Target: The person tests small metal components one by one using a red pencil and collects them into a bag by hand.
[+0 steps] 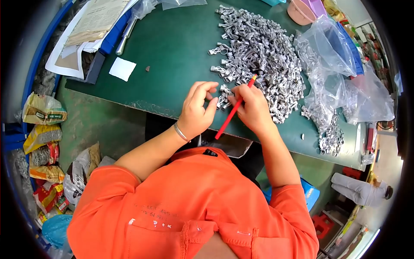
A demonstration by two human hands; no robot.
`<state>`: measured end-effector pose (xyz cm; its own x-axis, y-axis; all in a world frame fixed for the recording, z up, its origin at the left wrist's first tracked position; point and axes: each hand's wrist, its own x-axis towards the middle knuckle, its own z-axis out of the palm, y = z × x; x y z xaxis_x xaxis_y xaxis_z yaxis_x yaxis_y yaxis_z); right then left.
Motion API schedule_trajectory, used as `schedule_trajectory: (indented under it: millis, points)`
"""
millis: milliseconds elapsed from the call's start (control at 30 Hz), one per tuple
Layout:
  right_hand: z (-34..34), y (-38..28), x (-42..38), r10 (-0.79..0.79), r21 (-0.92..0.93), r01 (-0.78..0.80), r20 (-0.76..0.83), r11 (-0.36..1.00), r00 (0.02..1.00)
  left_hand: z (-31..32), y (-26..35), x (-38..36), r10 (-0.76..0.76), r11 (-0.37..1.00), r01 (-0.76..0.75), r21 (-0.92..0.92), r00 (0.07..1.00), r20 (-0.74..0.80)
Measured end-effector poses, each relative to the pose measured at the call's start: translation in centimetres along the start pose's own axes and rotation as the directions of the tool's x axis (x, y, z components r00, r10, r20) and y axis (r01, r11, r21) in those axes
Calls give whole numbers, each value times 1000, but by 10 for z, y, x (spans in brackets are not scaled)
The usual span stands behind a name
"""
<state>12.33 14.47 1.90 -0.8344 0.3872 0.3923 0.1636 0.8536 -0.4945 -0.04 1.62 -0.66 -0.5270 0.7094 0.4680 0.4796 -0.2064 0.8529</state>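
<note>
My right hand (252,105) is closed around a slim red pencil-like stick (230,116), which slants from a yellowish tip near the heap down toward my body. Its fingertips are right beside a few small grey metal clips (224,96) at the heap's near edge. Left of these, my left hand (198,108) is raised over the table edge, fingers curved and thumb apart, with nothing visible between them. A silvery bracelet circles that wrist. Beyond both hands spreads a large heap of looped grey metal clips (263,56) on the green table (172,56).
Clear plastic bags (327,82) with more metal pieces lie to the right. Papers (92,26), a metal-handled tool (126,36) and a white paper slip (122,69) are at the left. A pink bowl (300,12) stands at the back. Another person (360,190) is at far right.
</note>
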Motion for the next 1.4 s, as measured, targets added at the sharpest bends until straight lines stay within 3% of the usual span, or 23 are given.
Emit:
schedule_trajectory:
  millis: [133, 200, 267, 333, 400, 433, 467, 533, 567, 633, 667, 733, 933, 1000, 1233, 1333, 1400]
  points:
    - [4, -2, -5, 52, -8, -54, -121, 999, 991, 0, -1, 1, -2, 992, -11, 130, 996, 93]
    - [0, -9, -13, 77, 16, -75, -124, 997, 989, -2, 1, 1, -31, 999, 30, 12, 993, 118]
    - [-1, -14, -24, 88, 169, -62, -149, 984, 985, -5, 3, -1, -51, 997, 60, -51, 985, 163]
    - [-3, -21, -36, 61, 180, -36, -138, 983, 989, -7, 7, -7, -290, 788, 421, -450, 898, 332]
    - [2, -24, -49, 231, 548, -100, -175, 831, 957, -8, 13, -10, -322, 737, 469, -486, 876, 358]
    - [5, -25, -56, 328, 696, -151, -129, 702, 936, -9, 14, -11, -329, 686, 499, -530, 862, 385]
    - [5, -31, -60, 456, 852, -200, -50, 483, 888, -9, 16, -12, -335, 631, 524, -571, 849, 409]
    - [1, -35, -65, 555, 903, -312, 103, 296, 826, -10, 20, -12, -306, 675, 502, -542, 858, 413]
    - [2, -34, -68, 559, 905, -311, 102, 292, 823, -11, 22, -13, -228, 783, 416, -462, 884, 409]
    - [9, -30, -75, 510, 967, -177, 60, 184, 858, -9, 21, -15, -103, 891, 267, -367, 907, 408]
    - [11, -30, -78, 516, 968, -177, 60, 181, 855, -9, 22, -15, -106, 890, 272, -366, 904, 414]
    - [15, -30, -82, 488, 921, -99, -106, 377, 867, -7, 24, -15, -5, 941, 135, -311, 923, 384]
    - [13, -35, -84, 441, 806, -4, -319, 592, 839, -4, 20, -22, -89, 912, 231, -339, 918, 388]
    - [10, -38, -83, 309, 694, 51, -384, 718, 870, -4, 18, -25, -138, 879, 320, -355, 881, 452]
    - [10, -45, -86, 262, 671, 78, -390, 738, 883, -7, 22, -28, -149, 880, 352, -319, 842, 518]
    - [9, -46, -91, 279, 677, 56, -376, 734, 884, -13, 23, -22, -87, 906, 301, -298, 820, 565]
    - [9, -47, -96, 290, 675, 42, -371, 736, 882, -14, 20, -19, -34, 955, 176, -240, 866, 500]
